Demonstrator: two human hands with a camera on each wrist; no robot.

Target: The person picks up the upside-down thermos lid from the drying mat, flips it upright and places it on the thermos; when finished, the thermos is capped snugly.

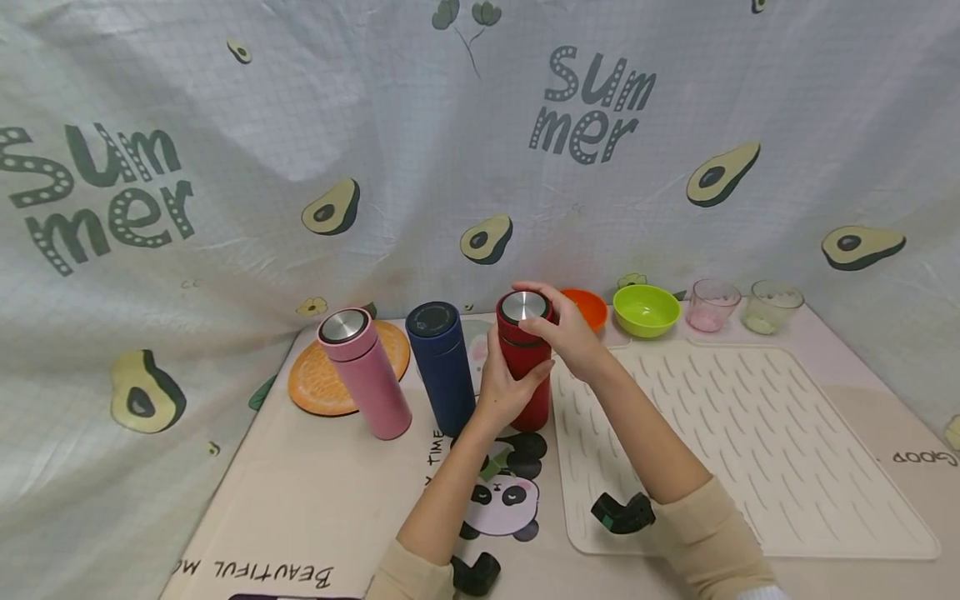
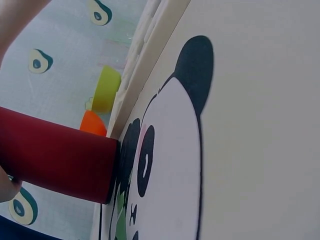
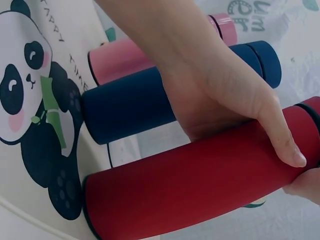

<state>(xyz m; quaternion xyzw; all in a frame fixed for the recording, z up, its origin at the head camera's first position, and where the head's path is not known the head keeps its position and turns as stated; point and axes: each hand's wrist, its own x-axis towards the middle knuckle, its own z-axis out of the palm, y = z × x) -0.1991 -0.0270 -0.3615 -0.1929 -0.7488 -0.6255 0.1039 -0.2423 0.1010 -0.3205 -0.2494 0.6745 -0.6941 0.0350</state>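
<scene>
A red thermos (image 1: 534, 367) with a steel-topped lid (image 1: 524, 307) stands upright on the table, its base beside the printed panda. Round the upper body of the red thermos curls my left hand (image 1: 505, 385), thumb across the front. My right hand (image 1: 567, 333) grips the lid from the right, thumb at its near edge and fingers behind it. In the right wrist view the left hand (image 3: 225, 95) wraps the red body (image 3: 195, 185). Left of it stand a blue thermos (image 1: 446, 375) and a pink thermos (image 1: 369, 379), both with lids on.
An orange round mat (image 1: 318, 379) lies behind the pink thermos. A ribbed cream drying mat (image 1: 720, 450) covers the right side. Along the back sit an orange bowl (image 1: 588, 308), a green bowl (image 1: 647, 312), a pink glass (image 1: 711, 305) and a clear greenish glass (image 1: 770, 307).
</scene>
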